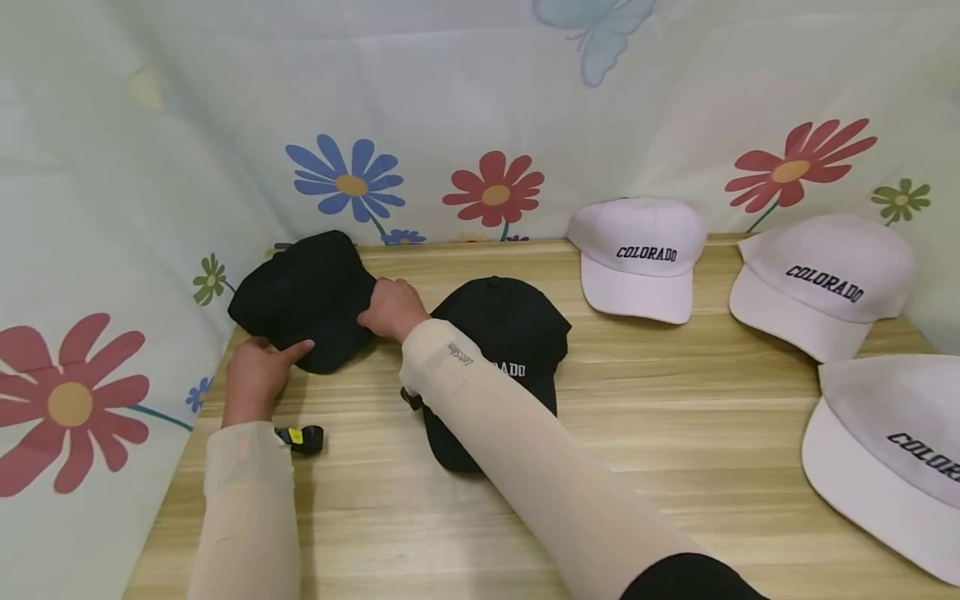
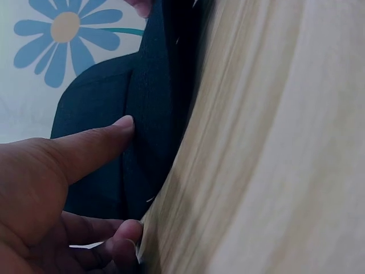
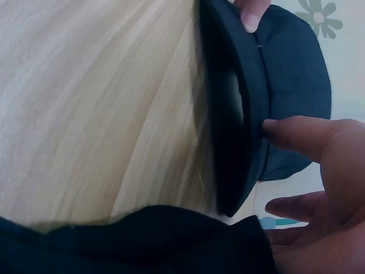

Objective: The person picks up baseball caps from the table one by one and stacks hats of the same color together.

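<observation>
A black cap [image 1: 307, 283] sits at the back left of the wooden table, its brim toward me. My left hand [image 1: 258, 375] holds its left side, thumb laid along the crown near the brim; in the left wrist view the other fingers curl at the cap's lower edge [image 2: 94, 97]. On the opposite side my right hand [image 1: 396, 308] grips the cap, thumb pressed where brim meets crown in the right wrist view. The underside of the brim [image 3: 228, 154] shows there, raised at its middle. A second black cap [image 1: 495, 308] with white lettering lies partly hidden under my right forearm.
Three white caps lettered COLORADO stand along the right: one at the back [image 1: 641, 250], one farther right [image 1: 832, 267], one at the near right edge [image 1: 892, 450]. A flowered cloth [image 1: 600, 150] hangs behind and left of the table [image 1: 360, 517].
</observation>
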Tool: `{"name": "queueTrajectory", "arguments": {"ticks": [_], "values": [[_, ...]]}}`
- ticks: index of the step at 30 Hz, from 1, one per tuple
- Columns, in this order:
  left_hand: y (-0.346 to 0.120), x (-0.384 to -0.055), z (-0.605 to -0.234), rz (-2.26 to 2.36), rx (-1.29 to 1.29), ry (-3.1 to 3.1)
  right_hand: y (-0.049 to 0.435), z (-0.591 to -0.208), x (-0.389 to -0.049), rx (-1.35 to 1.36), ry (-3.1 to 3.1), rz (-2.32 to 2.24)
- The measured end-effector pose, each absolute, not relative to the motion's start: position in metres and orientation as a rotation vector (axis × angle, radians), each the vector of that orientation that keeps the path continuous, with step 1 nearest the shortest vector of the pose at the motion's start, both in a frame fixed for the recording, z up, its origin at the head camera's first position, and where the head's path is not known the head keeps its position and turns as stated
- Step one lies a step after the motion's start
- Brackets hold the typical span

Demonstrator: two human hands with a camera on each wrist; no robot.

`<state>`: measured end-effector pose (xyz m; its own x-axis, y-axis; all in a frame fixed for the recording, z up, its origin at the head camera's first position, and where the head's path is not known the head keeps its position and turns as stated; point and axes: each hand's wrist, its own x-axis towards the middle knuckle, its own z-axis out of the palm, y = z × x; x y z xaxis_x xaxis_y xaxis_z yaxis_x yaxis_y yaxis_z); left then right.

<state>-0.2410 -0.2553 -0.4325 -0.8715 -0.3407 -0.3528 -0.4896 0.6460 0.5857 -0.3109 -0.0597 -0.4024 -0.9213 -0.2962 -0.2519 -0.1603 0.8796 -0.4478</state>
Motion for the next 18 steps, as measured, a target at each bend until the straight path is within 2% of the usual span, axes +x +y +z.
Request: {"name": "queueTrajectory", "arguments": {"ticks": [10, 18], "values": [[-0.261, -0.24, -0.434, 1.081, -0.669, 2.595, -0.06, -0.403, -0.307, -0.336, 2.704, -0.667], [-0.266, -0.239, -0.436, 1.228, -0.705, 2.469, -0.059, -0.402, -0.305, -0.163, 2.7, -0.802]]}}
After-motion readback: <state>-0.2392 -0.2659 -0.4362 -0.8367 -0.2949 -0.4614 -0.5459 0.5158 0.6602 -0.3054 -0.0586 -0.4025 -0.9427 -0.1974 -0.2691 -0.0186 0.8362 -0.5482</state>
